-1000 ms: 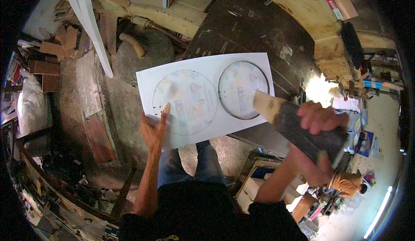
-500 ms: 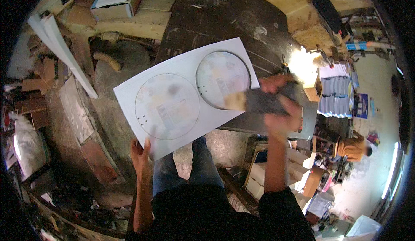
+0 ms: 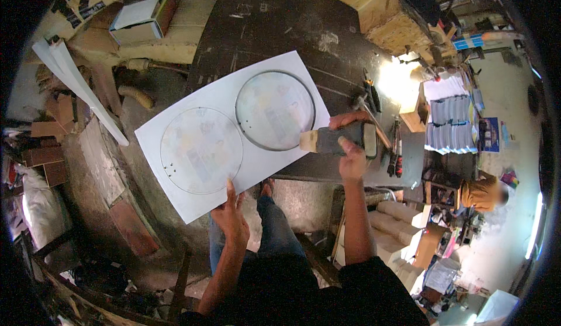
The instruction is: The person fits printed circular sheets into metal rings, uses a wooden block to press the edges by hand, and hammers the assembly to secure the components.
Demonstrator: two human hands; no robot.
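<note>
A white panel [image 3: 274, 156] lies slanted across the dark bench, its near part jutting past the bench edge. Two round, faintly printed areas show on it: the left circle [image 3: 201, 151] has a thin outline, the right circle [image 3: 274, 111] a thick dark one. My left hand [image 3: 232, 216] grips the panel's near edge, one finger stretched over the top. At the panel's right end, my right hand [image 3: 352, 151] is wrapped round a dark block-shaped tool [image 3: 327, 141] with a pale tan end pointing left, by the right circle; its exact kind is unclear.
Pliers [image 3: 372, 95], a hammer [image 3: 374, 118] and red-handled cutters [image 3: 396, 156] lie right of the panel on the dark bench [image 3: 263, 28]. Stacked books [image 3: 450, 121] stand beyond. White strips [image 3: 82, 92] lean at left. Another person [image 3: 479, 194] is far right.
My left hand has shifted rightward along the panel's near edge, away from its corner. The panel appears further left as the view shifts. My right hand and the dark tool, blurred before, are now sharper.
</note>
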